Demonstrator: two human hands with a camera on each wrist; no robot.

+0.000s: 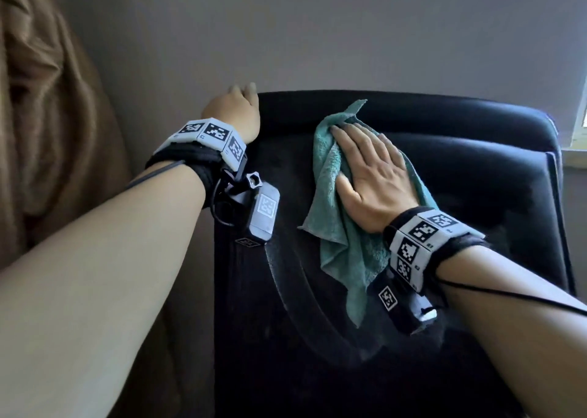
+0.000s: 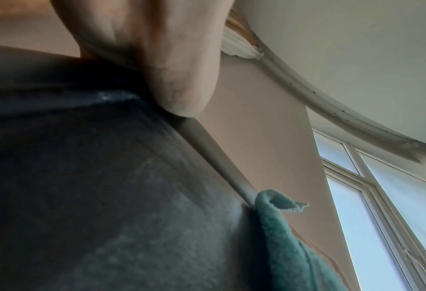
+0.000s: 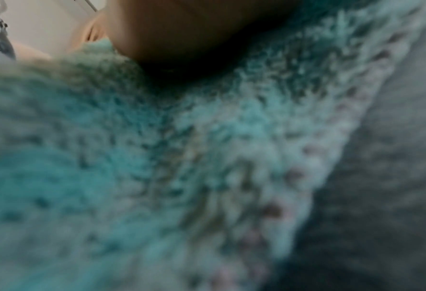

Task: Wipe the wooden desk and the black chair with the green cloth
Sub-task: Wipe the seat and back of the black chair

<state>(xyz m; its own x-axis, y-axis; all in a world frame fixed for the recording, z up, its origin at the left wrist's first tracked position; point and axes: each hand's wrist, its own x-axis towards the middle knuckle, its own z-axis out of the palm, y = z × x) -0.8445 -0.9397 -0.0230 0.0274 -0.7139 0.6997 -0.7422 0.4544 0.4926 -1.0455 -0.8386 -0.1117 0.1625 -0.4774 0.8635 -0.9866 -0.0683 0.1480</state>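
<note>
Dim room, lit by daylight from the window [image 2: 371, 226] at right. The right wrist view is heavily out of focus (the green cloth [image 3: 157, 167] fills it); edges curve.

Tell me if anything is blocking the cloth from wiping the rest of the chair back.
Nothing visible does. The right hand presses the green cloth flat on the black chair; the left hand only holds the top left corner, off the wiping path.

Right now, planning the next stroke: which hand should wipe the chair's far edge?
Right hand: it presses flat on the green cloth, while the left hand grips the black chair.
</note>
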